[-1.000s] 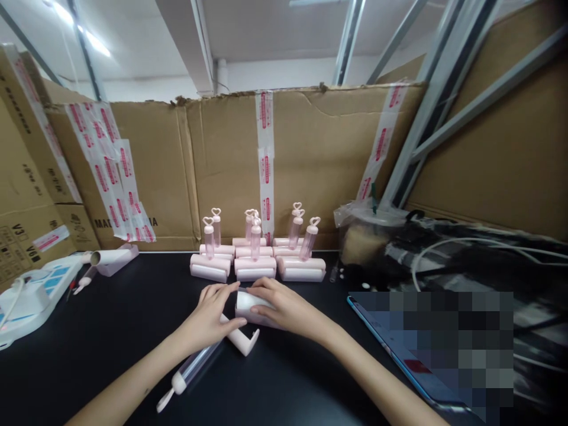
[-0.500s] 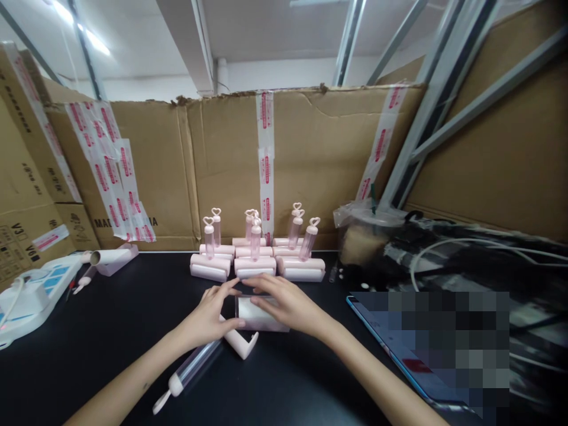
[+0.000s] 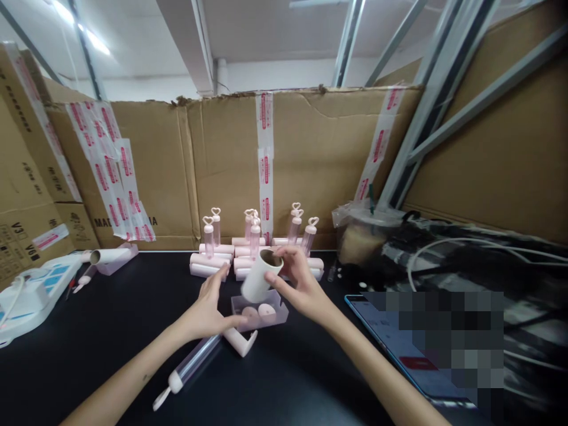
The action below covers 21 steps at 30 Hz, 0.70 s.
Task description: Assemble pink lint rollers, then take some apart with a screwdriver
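Observation:
My right hand [image 3: 299,284] grips a white sticky-paper roll [image 3: 258,281] by its upper end, tilted so its hollow core faces up. Beneath the roll stands a translucent pinkish case [image 3: 277,318] with two round pink end caps [image 3: 267,312] inside. To the left of the case my left hand [image 3: 208,310] is open, thumb and fingers spread, holding nothing. Below that hand lie a pink angled cover piece [image 3: 239,341] and a clear tubular handle [image 3: 197,361] with a pink loop end.
Several pink lint rollers [image 3: 209,266] with upright handles stand at the back against the cardboard wall [image 3: 226,165]. A power strip [image 3: 39,296] and another roll [image 3: 109,256] are at left. To the right are a drink cup [image 3: 361,239], a phone [image 3: 386,337] and cables.
My right hand has lifted the white roll up out of the translucent case and tilted it. The end caps inside the case now show. My left hand has spread open.

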Each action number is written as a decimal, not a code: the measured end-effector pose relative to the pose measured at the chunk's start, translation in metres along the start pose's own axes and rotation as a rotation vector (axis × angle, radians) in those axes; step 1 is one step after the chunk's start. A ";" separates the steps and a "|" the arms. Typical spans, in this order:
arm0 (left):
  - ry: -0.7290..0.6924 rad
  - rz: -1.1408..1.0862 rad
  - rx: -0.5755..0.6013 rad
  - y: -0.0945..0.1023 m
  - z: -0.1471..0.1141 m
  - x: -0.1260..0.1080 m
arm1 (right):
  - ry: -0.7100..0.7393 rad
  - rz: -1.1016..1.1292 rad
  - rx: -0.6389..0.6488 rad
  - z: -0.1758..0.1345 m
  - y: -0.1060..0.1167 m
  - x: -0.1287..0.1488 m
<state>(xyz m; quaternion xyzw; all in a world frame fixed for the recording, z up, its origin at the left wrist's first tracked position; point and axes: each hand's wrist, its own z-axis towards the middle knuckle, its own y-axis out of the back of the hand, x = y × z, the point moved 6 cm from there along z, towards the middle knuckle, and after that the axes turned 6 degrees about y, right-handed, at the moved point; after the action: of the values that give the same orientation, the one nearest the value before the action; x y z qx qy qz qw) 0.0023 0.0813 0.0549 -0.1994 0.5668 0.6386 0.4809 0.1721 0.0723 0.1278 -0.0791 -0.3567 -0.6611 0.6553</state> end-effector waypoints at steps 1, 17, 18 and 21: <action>-0.036 -0.054 0.006 0.002 -0.001 -0.007 | -0.018 0.094 -0.033 0.000 -0.004 -0.001; -0.027 0.027 -0.139 0.042 -0.004 -0.014 | -0.247 -0.769 0.586 -0.012 -0.021 -0.059; -0.026 0.030 -0.128 0.040 -0.004 -0.015 | -0.242 -0.762 0.592 -0.012 -0.022 -0.060; -0.019 0.023 -0.109 0.037 -0.005 -0.014 | -0.225 -0.737 0.573 -0.013 -0.019 -0.058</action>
<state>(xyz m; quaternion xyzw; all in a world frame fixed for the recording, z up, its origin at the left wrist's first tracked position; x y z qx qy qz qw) -0.0240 0.0749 0.0841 -0.2127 0.5286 0.6759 0.4675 0.1672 0.1102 0.0782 0.1653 -0.5974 -0.7118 0.3303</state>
